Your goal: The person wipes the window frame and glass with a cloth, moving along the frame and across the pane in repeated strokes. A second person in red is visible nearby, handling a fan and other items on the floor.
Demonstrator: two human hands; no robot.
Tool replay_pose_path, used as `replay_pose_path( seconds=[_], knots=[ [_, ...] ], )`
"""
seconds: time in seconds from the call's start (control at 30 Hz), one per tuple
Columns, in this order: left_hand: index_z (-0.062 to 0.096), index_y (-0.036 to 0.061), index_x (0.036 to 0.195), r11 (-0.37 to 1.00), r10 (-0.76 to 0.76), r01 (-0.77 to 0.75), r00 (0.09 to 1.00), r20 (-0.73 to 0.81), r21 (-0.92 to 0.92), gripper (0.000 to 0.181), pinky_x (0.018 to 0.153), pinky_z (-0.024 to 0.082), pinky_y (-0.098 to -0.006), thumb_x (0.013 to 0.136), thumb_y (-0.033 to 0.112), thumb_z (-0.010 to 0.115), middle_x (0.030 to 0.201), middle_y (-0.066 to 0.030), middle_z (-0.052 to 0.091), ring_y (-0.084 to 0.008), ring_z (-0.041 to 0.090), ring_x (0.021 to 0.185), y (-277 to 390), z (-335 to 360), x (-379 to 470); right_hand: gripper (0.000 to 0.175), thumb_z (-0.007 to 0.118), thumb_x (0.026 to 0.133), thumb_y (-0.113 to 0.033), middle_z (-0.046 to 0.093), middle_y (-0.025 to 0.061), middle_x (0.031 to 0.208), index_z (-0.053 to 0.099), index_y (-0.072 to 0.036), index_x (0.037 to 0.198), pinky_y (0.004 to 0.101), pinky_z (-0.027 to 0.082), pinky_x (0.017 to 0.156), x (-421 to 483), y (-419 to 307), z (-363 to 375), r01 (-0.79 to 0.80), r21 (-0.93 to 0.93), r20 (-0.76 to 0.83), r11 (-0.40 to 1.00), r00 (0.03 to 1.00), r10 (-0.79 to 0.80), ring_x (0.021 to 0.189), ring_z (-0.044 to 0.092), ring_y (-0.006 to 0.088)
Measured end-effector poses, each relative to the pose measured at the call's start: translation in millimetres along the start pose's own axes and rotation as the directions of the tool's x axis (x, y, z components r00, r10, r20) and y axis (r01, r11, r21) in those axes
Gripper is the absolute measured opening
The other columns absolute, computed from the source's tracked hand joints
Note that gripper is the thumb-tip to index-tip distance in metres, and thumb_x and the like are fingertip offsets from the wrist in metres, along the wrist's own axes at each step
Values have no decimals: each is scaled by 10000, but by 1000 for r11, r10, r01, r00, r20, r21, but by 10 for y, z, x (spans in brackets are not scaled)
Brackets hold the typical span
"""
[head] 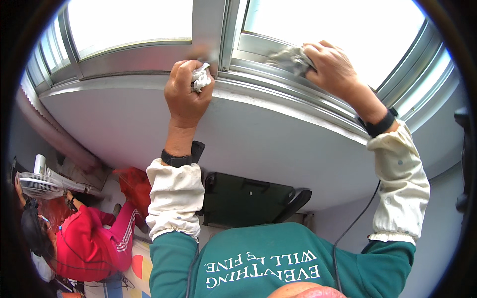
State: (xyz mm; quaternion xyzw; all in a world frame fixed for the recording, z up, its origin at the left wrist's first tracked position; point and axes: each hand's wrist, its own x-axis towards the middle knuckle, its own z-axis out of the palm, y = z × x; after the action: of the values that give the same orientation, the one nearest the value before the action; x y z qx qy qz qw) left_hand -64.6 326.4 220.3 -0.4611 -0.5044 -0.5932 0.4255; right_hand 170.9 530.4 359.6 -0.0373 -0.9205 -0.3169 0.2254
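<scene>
My left hand (189, 91) is closed around a crumpled white cloth or tissue (201, 77). It is raised beside the upright where two aluminium window frames meet, above the sill (242, 97). My right hand (331, 67) grips a wrinkled grey-white rag (292, 61) against the lower rail (255, 46) of the right window sash. The rag's left end is blurred. Below both hands runs the metal sliding track (283, 87). Bright glass panes (130, 22) stand behind the frames.
A pale wall (261, 138) drops below the sill to a dark, flat-topped object (246, 199). At lower left a person in red (84, 249) holds a white electric fan (41, 185) near a red plastic bag (132, 186). A black cable (354, 219) hangs beside my right arm.
</scene>
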Motion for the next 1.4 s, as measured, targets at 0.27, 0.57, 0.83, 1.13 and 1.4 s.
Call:
replay_pose_path(
  seconds=[0.27, 0.57, 0.83, 1.13, 1.4],
  knots=[
    [614, 75, 985, 998, 49, -48, 998, -29, 35, 274, 677, 557, -346, 747, 44, 746, 940, -90, 671, -272, 673, 783, -5, 9, 4, 226, 648, 719, -139, 660, 101, 968, 621, -35, 918, 421, 514, 821, -1190, 536, -367, -265, -165, 108, 950, 953, 285, 942, 628, 296],
    [589, 66, 990, 999, 27, -28, 999, 22, 20, 220, 720, 536, -362, 810, 46, 714, 918, -99, 652, -266, 651, 791, 0, -8, 7, 258, 672, 724, -101, 634, 134, 1060, 616, -24, 964, 430, 501, 870, -1528, 544, -250, -357, -395, 175, 846, 875, 451, 969, 602, 313],
    [596, 70, 981, 1000, 24, -24, 1000, -7, 5, 234, 689, 540, -353, 792, 55, 732, 907, -92, 655, -263, 654, 770, -16, 14, 0, 213, 635, 808, -142, 651, 220, 955, 618, 17, 948, 494, 502, 832, -1466, 547, -202, -490, -156, 41, 857, 864, 502, 916, 610, 407],
    [618, 68, 951, 1000, 12, -12, 1000, -19, -19, 255, 661, 546, -346, 735, 34, 748, 886, -95, 654, -270, 653, 753, 4, 20, 13, 110, 634, 857, -124, 684, 187, 747, 636, -25, 904, 426, 579, 690, -711, 73, -131, -339, -258, 228, 905, 888, 398, 714, 706, 348],
    [604, 82, 978, 999, 45, -45, 999, 9, 24, 284, 656, 556, -355, 732, 61, 742, 930, -95, 652, -278, 666, 759, -32, 0, -4, 110, 679, 858, -78, 697, 156, 780, 641, -5, 930, 358, 586, 721, 672, -512, 193, -98, -28, 80, 995, 992, 100, 747, 717, 264]
  ],
)
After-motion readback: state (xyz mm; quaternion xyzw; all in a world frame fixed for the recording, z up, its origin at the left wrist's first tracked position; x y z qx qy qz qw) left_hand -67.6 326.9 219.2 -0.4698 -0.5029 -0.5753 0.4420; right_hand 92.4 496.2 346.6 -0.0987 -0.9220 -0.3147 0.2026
